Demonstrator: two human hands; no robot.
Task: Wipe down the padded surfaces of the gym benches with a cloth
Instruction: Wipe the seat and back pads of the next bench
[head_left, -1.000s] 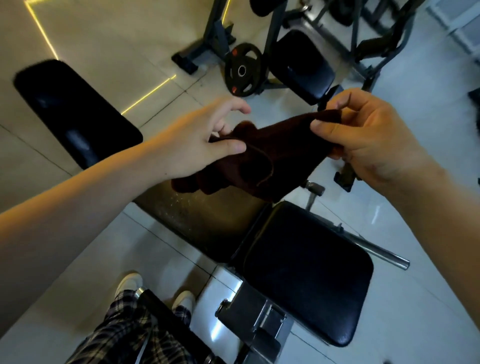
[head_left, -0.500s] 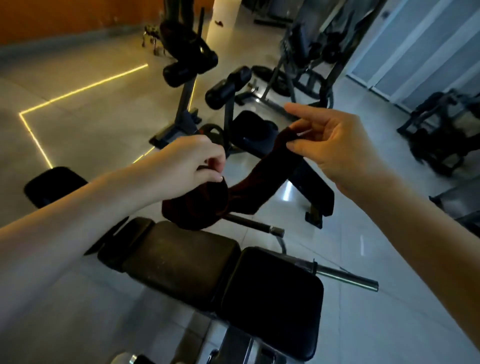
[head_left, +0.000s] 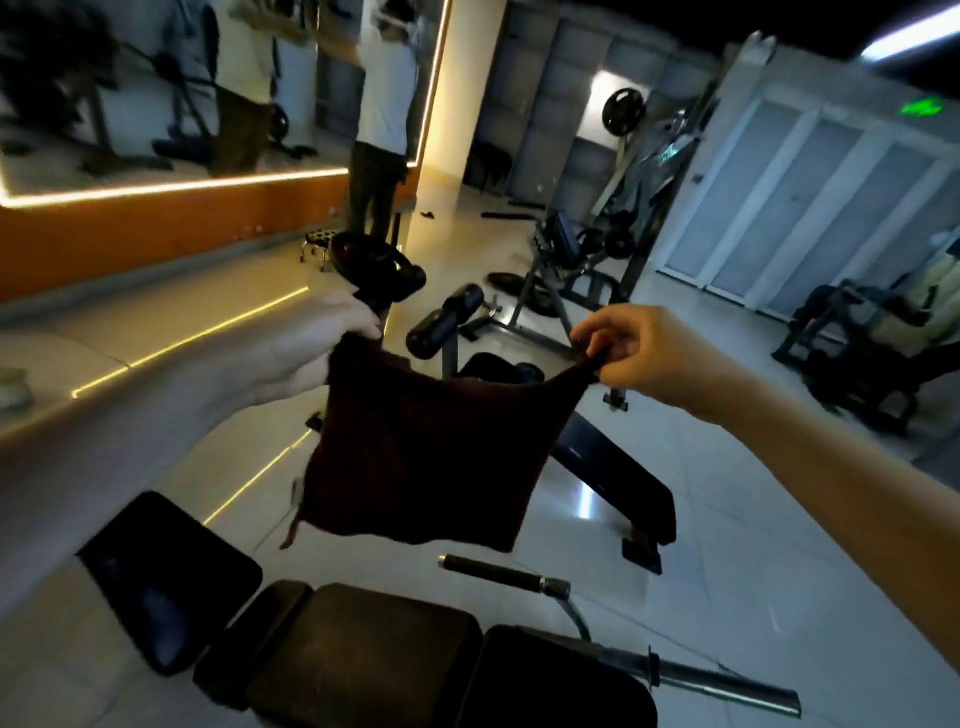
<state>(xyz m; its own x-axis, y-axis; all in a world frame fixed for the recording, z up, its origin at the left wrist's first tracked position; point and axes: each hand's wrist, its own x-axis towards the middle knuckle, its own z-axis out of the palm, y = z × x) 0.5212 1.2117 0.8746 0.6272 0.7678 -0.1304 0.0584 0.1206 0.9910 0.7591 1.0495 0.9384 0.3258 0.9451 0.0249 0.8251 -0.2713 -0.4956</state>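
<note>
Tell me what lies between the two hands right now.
In the head view, a dark maroon square cloth hangs spread between them, its top corners pinched by the left hand and the right hand.

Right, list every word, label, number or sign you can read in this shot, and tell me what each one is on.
Nothing can be read here.
green lit sign above the white doors: glowing, too blurred to read.
weight plate at the back: any marking is too small to tell.
cloth, pinched by the left hand and right hand: no print shows.
bench pad: no label shows.
</note>
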